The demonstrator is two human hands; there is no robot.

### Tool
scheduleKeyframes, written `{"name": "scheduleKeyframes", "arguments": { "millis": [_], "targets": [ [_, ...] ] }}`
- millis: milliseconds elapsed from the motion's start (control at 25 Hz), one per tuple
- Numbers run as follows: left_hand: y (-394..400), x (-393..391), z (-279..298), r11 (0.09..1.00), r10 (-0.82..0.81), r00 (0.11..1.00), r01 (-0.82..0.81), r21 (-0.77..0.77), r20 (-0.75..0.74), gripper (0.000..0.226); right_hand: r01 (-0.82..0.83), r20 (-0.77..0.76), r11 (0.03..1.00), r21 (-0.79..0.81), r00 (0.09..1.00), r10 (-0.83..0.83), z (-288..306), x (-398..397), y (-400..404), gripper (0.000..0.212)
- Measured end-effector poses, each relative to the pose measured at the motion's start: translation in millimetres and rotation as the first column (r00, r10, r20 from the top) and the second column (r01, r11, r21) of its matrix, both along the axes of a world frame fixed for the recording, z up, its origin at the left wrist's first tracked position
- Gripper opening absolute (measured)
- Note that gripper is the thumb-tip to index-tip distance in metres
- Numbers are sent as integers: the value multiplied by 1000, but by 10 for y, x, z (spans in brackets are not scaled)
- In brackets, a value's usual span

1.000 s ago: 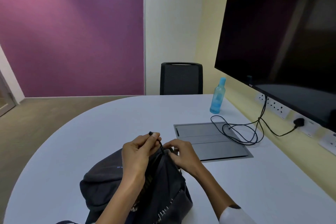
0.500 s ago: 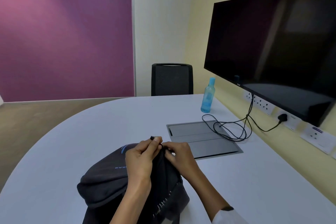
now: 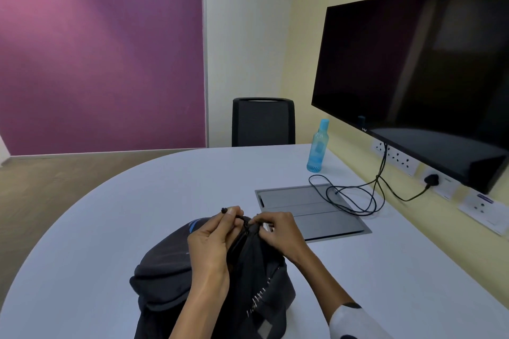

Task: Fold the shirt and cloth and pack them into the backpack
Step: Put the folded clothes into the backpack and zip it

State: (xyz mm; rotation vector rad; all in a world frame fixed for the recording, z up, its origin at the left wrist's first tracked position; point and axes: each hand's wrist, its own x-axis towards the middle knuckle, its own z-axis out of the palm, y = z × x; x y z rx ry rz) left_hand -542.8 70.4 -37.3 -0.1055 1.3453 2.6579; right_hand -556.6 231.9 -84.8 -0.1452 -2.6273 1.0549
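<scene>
Backpack (image 3: 176, 278) lies on the near edge of the table (image 3: 137, 201), in front of you. Your left hand (image 3: 212, 245) pinches a zipper pull cord (image 3: 234, 215) at the bag's top; your right hand (image 3: 278, 231) pinches the bag fabric just beside it. Shirt and cloth not visible. Farther right: grey floor-box lid (image 3: 311, 212) with a looped cable (image 3: 349, 195). Beyond it, blue bottle (image 3: 318, 150). Far end: black chair (image 3: 263, 122). Monitor (image 3: 413, 74) on right wall.

A backpack (image 3: 170, 278) of dark, matt woven cloth was seen at lower centre. The bench (image 3: 137, 201) was finished smooth and pale, with a brushed-metal panel (image 3: 311, 212) set in it. A translucent blue plastic bottle (image 3: 317, 147) and a glossy black screen (image 3: 418, 69) were shown at right.
</scene>
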Motion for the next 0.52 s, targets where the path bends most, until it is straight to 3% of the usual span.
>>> {"name": "scheduleKeyframes", "arguments": {
  "millis": [120,200,320,520],
  "targets": [
    [9,-32,33,999,-11,1000,11,30,7,10,-146,63,983,-111,986,154,135,181,-28,38],
    [33,-29,62,999,-22,1000,22,28,0,11,-160,56,984,-75,985,165,160,209,-21,34],
    [46,-25,73,1000,-27,1000,27,13,-8,11,-84,-5,995,57,996,84,87,160,-37,27],
    [-17,-24,52,1000,5,1000,-5,7,-7,15,71,-80,994,86,995,-65,46,-38,-51,23]
  ]
}}
